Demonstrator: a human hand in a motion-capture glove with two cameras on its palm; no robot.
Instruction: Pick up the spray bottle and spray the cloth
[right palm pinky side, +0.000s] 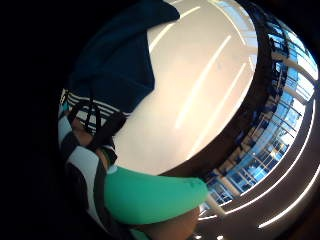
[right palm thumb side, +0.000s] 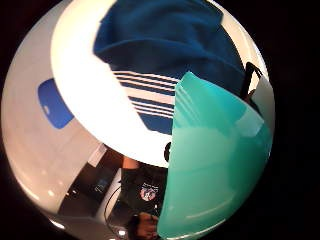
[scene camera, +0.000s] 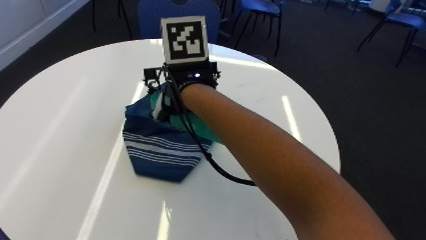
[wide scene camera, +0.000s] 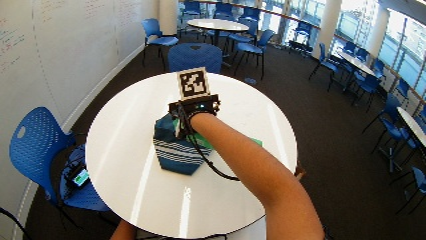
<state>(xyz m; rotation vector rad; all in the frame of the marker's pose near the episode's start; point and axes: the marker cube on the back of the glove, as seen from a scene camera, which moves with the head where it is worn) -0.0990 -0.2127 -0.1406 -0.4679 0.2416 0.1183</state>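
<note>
On the round white table (scene camera: 60, 125) lies a dark blue cloth (scene camera: 160, 150) with white stripes at one end, bunched up. My gloved right hand (scene camera: 181, 86) hovers over the cloth's far end and grips a green spray bottle (scene camera: 198, 129), whose body shows under the wrist and forearm. The little finger side palm view has the bottle (right palm pinky side: 150, 197) against the palm with gloved fingers (right palm pinky side: 82, 160) curled beside it, above the cloth (right palm pinky side: 120, 55). In the thumb side palm view the bottle (right palm thumb side: 215, 165) fills one side, with the striped cloth (right palm thumb side: 160, 40) beyond. The nozzle is hidden.
A blue chair (wide scene camera: 40, 145) stands left of the table (wide scene camera: 133, 175) and another blue chair (wide scene camera: 194, 57) at its far side. More tables and chairs (wide scene camera: 216, 24) fill the room behind. Bare tabletop surrounds the cloth (wide scene camera: 174, 150).
</note>
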